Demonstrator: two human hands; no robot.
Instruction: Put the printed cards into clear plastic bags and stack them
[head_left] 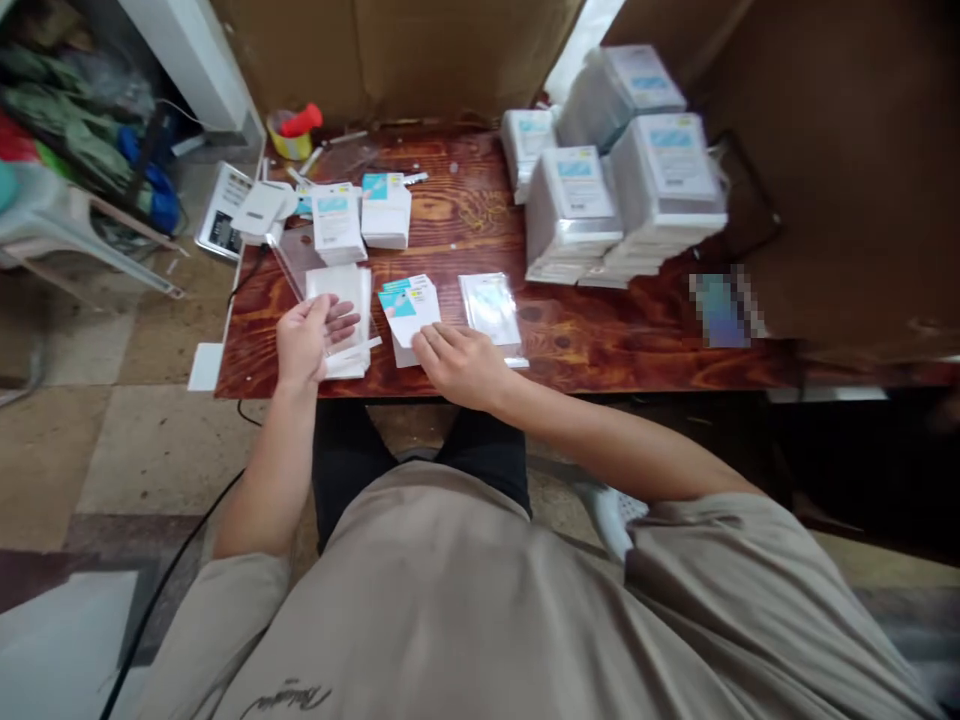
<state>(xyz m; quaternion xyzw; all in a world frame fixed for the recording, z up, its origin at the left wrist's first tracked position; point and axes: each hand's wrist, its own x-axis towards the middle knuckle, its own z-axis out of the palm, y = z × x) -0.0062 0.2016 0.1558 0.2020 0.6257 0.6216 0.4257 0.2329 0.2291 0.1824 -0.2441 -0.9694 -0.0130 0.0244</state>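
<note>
At the table's front left, my left hand [304,340] has its thumb and forefinger pinched at the edge of a clear plastic bag [352,352], its other fingers partly showing behind the film. Beneath lies a stack of clear bags [341,283]. My right hand [461,362] rests at the lower right of a small fanned pile of white-and-blue printed cards [412,305], fingers closed together on the corner of a card; the fingertips are partly hidden. Just right of that hand lies a flat packed bag [491,308] with a card inside.
Tall stacks of bagged cards [574,185] stand at the back right. Two card stacks [337,222] sit behind the bags, near a small scale [225,215]. A yellow tape roll [291,138] is at the back left. A blurred-out phone-like object [724,308] lies to the right.
</note>
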